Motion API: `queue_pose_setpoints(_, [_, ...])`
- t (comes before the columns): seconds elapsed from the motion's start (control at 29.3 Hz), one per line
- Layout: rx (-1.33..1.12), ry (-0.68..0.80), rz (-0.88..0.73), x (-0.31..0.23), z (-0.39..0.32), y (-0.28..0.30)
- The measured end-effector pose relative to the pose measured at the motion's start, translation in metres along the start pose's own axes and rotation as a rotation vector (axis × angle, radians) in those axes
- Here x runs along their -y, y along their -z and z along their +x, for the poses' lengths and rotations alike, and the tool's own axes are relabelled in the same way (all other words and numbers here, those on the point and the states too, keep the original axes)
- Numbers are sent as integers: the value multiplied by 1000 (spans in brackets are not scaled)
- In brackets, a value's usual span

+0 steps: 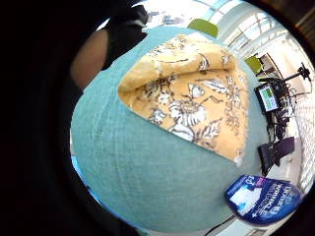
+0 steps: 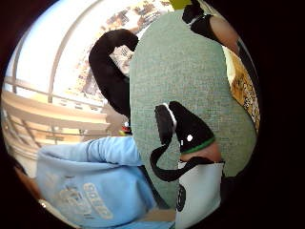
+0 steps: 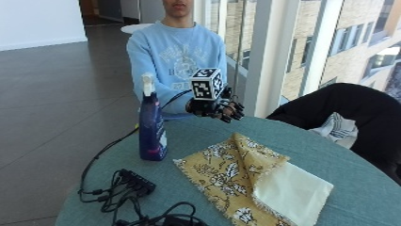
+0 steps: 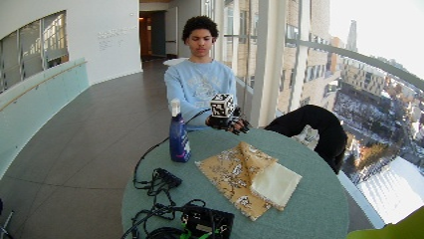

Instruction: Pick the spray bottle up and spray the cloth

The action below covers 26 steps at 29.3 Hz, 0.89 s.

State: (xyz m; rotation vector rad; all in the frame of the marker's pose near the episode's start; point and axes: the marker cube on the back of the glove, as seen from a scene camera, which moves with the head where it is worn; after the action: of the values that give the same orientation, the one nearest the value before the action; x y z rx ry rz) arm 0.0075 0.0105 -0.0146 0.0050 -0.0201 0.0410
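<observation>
A blue spray bottle [image 3: 151, 127] with a white trigger head stands upright on the round teal table [image 3: 351, 188], at the left side in the outside view. A yellow floral cloth [image 3: 244, 174] lies in the middle of the table, one corner folded over to show its plain pale back. My gloved right hand [image 3: 216, 108] hovers over the table's far edge, in front of the person's chest. Its fingers hang loosely curled and hold nothing. It is apart from the bottle and beyond the cloth. The little finger side palm view shows the cloth [image 1: 192, 103] and the bottle's label [image 1: 263, 199].
Black cables [image 3: 134, 188] lie tangled on the table's near left, running to a black box [image 4: 205, 221] at the front edge. A dark jacket [image 3: 351, 113] hangs over a chair at the right. Windows stand behind the table.
</observation>
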Motion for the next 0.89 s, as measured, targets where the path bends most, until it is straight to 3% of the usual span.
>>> queue_pose_setpoints(0.61, [89, -237, 214, -159, 23, 44])
queue_pose_setpoints(0.89, [529, -521, 625, -212, 95, 103])
